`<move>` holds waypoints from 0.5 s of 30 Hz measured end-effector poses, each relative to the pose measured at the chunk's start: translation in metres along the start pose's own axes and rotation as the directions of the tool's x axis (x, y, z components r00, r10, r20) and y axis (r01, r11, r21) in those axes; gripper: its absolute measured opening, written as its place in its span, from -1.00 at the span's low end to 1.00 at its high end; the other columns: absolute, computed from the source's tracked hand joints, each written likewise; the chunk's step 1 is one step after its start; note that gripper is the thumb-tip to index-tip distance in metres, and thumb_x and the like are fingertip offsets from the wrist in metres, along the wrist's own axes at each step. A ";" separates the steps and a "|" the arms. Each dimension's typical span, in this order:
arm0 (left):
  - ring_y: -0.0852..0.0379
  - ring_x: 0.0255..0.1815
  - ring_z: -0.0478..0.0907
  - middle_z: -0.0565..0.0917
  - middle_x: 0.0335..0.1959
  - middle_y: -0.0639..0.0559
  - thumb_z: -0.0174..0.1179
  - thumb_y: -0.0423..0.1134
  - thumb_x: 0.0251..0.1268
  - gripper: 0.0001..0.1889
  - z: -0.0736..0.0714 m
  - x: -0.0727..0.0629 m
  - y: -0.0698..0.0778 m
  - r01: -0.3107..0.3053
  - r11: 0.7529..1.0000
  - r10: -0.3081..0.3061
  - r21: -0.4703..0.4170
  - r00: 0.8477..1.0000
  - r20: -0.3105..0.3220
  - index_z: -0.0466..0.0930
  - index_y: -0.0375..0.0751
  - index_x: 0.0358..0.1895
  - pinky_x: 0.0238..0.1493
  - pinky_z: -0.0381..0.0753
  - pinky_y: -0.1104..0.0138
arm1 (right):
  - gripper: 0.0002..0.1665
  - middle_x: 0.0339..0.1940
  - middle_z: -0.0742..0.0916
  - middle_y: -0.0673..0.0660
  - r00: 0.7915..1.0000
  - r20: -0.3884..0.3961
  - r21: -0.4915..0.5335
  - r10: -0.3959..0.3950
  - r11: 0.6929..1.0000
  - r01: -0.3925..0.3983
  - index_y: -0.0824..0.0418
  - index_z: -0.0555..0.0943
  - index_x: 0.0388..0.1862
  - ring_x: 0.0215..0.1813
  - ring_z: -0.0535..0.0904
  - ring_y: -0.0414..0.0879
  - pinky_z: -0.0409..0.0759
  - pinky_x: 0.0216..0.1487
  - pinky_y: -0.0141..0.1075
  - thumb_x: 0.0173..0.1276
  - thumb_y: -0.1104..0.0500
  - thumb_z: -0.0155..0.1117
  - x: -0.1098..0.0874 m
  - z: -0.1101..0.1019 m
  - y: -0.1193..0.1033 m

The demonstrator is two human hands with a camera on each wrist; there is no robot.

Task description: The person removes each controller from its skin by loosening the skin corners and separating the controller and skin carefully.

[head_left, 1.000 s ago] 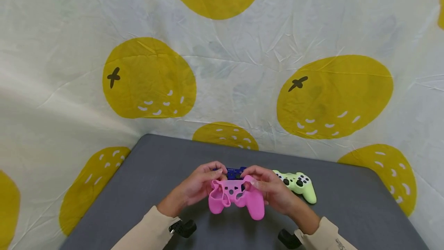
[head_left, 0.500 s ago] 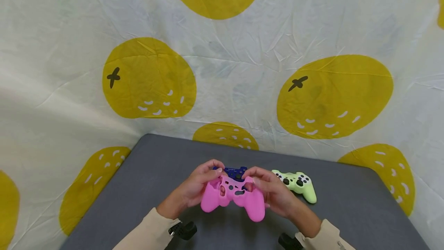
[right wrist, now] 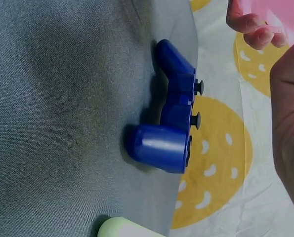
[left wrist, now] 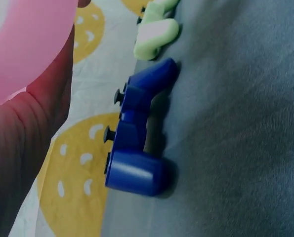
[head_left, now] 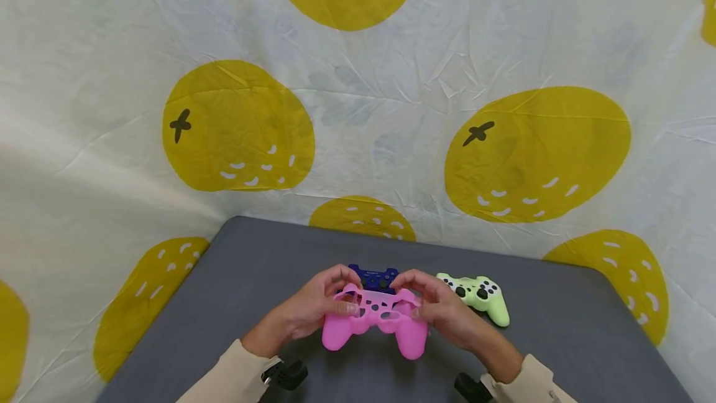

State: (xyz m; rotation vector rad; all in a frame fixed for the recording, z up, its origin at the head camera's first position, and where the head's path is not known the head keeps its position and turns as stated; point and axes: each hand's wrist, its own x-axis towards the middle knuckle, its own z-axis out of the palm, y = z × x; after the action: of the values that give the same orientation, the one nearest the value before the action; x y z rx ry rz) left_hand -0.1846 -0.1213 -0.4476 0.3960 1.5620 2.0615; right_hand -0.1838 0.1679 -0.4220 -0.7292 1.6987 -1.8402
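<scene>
A pink silicone controller cover (head_left: 369, 316), hollow with openings for sticks and buttons, is held up above the table between both hands. My left hand (head_left: 313, 306) grips its left side, thumb across the front. On the other side my right hand (head_left: 442, 310) pinches the upper right edge, its thumb by the opening there. Behind the cover a dark blue game controller (head_left: 373, 278) lies on the table, partly hidden in the head view. In the left wrist view the blue controller (left wrist: 132, 133) shows whole, apart from the hand.
A pale green game controller (head_left: 481, 296) lies to the right, close behind the right hand. The grey table (head_left: 268, 254) ends at a white cloth (head_left: 380, 123) printed with yellow fruit. Both wrists carry small black cameras.
The left thumb has moved down onto the front of the pink cover. The cover's left side, folded at first, has spread out, and its left grip now hangs level with the right one.
</scene>
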 end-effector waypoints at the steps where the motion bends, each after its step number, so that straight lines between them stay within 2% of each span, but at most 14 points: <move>1: 0.09 0.02 0.58 0.60 -0.02 0.07 0.40 -0.43 0.26 -0.62 -0.001 -0.001 0.000 -0.013 1.000 0.013 0.015 1.000 0.001 0.49 -0.18 0.07 -0.06 0.73 0.32 | -0.58 0.17 0.57 0.03 1.000 -0.004 -0.017 0.010 1.000 -0.010 0.23 0.49 0.25 0.03 0.60 -0.23 0.68 -0.19 -0.42 0.42 0.32 0.08 0.000 0.000 0.000; 4: 0.08 0.06 0.56 0.61 -0.01 0.08 0.41 -0.42 0.25 -0.64 -0.002 -0.002 0.001 -0.051 0.997 0.051 0.057 0.999 -0.002 0.52 -0.23 0.06 -0.02 0.69 0.36 | -0.57 0.13 0.56 0.08 0.995 -0.062 -0.090 0.073 0.993 -0.078 0.29 0.46 0.25 -0.32 0.59 -0.27 0.59 -0.42 -0.43 0.40 0.35 0.06 0.001 0.003 0.000; 7: 0.08 0.07 0.56 0.63 -0.04 0.10 0.42 -0.40 0.25 -0.59 -0.002 -0.003 0.001 -0.094 0.989 0.095 0.114 0.995 -0.007 0.49 -0.41 0.10 0.02 0.65 0.39 | -0.60 -0.04 0.63 0.10 0.968 -0.208 -0.186 0.142 0.966 -0.182 0.36 0.51 0.15 -0.55 0.46 -0.26 0.47 -0.57 -0.41 0.32 0.38 0.11 0.004 0.010 0.000; 9: 0.08 0.07 0.55 0.63 -0.05 0.12 0.41 -0.40 0.26 -0.54 -0.002 -0.003 0.001 -0.115 0.982 0.117 0.153 0.993 -0.008 0.44 -0.51 0.14 0.04 0.63 0.39 | -0.65 -0.17 0.66 0.09 0.931 -0.327 -0.248 0.161 0.936 -0.249 0.37 0.57 0.03 -0.56 0.45 -0.24 0.46 -0.59 -0.38 0.25 0.39 0.16 0.006 0.016 0.001; 12: 0.07 0.10 0.54 0.62 -0.05 0.10 0.40 -0.40 0.26 -0.50 -0.001 -0.004 0.000 -0.128 0.973 0.135 0.191 0.990 -0.026 0.41 -0.57 0.16 0.05 0.62 0.38 | -0.75 -0.30 0.68 0.11 0.879 -0.458 -0.329 0.130 0.894 -0.304 0.33 0.64 -0.15 -0.52 0.50 -0.19 0.48 -0.57 -0.33 0.16 0.41 0.21 0.008 0.022 0.003; 14: 0.05 0.10 0.54 0.62 -0.05 0.06 0.39 -0.42 0.26 -0.51 -0.001 -0.004 -0.001 -0.120 0.974 0.132 0.193 0.990 -0.049 0.41 -0.57 0.15 0.04 0.63 0.38 | -0.78 -0.29 0.68 0.14 0.866 -0.491 -0.373 0.091 0.877 -0.304 0.30 0.65 -0.20 -0.46 0.52 -0.16 0.49 -0.52 -0.32 0.15 0.41 0.25 0.008 0.024 0.003; 15: 0.05 0.11 0.55 0.62 -0.04 0.05 0.39 -0.42 0.26 -0.52 -0.002 -0.005 -0.002 -0.114 0.975 0.128 0.190 0.990 -0.061 0.41 -0.57 0.15 0.03 0.64 0.39 | -0.79 -0.27 0.69 0.15 0.871 -0.487 -0.399 0.068 0.870 -0.291 0.29 0.65 -0.20 -0.42 0.53 -0.14 0.51 -0.46 -0.32 0.16 0.40 0.28 0.007 0.024 0.004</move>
State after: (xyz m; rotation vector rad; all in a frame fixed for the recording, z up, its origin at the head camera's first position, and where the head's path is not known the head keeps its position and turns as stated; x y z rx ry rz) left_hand -0.1811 -0.1250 -0.4492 0.5000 1.8232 2.0468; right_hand -0.1725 0.1458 -0.4239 -0.2802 2.4764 -1.5600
